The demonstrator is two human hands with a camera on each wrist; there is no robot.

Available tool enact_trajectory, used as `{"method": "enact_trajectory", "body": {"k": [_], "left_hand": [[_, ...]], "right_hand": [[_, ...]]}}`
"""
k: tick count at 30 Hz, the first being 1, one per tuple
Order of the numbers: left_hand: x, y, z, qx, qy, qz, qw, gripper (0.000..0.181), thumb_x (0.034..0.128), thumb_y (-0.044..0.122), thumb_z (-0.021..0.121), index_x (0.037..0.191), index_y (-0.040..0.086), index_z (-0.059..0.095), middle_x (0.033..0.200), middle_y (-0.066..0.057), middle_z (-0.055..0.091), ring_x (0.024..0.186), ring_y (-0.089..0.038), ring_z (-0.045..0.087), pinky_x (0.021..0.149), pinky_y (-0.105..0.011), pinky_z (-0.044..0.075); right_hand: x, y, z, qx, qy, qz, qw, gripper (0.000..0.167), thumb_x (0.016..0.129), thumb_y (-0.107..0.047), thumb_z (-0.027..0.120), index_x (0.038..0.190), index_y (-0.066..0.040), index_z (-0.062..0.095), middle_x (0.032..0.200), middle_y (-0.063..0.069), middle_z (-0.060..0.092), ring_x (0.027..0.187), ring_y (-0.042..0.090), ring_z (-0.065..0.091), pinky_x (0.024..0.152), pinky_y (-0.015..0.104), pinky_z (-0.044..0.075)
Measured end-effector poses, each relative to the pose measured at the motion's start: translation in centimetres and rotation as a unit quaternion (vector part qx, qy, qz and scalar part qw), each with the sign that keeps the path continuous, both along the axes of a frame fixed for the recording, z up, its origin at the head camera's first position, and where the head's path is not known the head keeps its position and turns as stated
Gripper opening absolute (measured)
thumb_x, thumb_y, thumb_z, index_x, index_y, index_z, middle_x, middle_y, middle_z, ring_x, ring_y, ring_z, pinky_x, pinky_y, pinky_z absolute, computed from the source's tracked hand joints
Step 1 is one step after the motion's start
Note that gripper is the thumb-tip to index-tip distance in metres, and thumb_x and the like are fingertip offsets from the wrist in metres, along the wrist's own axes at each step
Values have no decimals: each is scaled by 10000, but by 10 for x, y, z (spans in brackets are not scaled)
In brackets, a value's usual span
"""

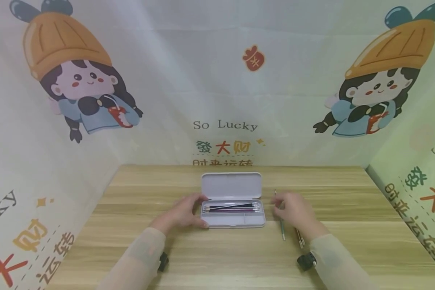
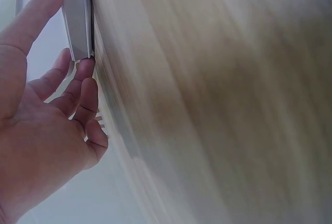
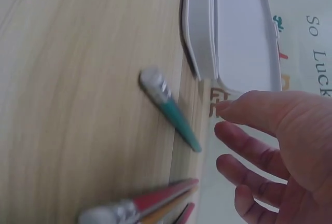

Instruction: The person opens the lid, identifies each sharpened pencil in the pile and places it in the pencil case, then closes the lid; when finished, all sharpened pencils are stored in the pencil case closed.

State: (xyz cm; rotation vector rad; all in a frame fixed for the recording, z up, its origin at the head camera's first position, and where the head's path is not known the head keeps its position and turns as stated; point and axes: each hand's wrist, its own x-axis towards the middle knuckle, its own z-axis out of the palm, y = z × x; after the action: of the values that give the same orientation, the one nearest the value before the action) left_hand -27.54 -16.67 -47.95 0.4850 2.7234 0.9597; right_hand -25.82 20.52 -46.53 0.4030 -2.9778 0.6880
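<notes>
A white pencil case (image 1: 222, 220) lies on the table with its lid (image 1: 231, 186) raised at the back. Several pencils (image 1: 232, 208) rest in its rear compartment. My left hand (image 1: 183, 211) holds the case's left end, thumb at the front corner and fingers toward the back. Just right of the case, my right hand (image 1: 295, 209) hovers over loose pencils, fingers loosely bent. In the right wrist view its thumb and fingers stand apart with nothing visible between them. A green pencil (image 3: 176, 117) lies near those fingers, its white eraser end toward the camera.
Beside the green one, a red pencil (image 3: 161, 195) and others lie bunched, partly under my right hand in the head view. A wood-grain table (image 1: 148, 257) carries everything. A printed cloth (image 1: 293, 149) hangs behind it and on both sides.
</notes>
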Motion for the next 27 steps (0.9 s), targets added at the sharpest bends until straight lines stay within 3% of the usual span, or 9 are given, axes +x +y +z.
{"method": "enact_trajectory", "body": {"k": [9,27], "left_hand": [[-3,1,2,-58,37,50,10000,850,648,329,970,1393,194,585,1406,-55,619,1341,-302,525,1202,-554,355],[3,1,2,149,14,-1,9999,861,638,303,978,1387,132,589,1399,-113,610,1370,-349,508,1219,-566,342]], "right_hand": [[0,12,-1,-242,-172,-239,9993,208,864,-157,791,1062,-93,774,881,-13,722,792,135,639,706,336,564],[1,8,-6,26,-352,-464,9983,268,834,-145,816,1081,-61,756,887,37,753,784,172,685,703,397,593]]}}
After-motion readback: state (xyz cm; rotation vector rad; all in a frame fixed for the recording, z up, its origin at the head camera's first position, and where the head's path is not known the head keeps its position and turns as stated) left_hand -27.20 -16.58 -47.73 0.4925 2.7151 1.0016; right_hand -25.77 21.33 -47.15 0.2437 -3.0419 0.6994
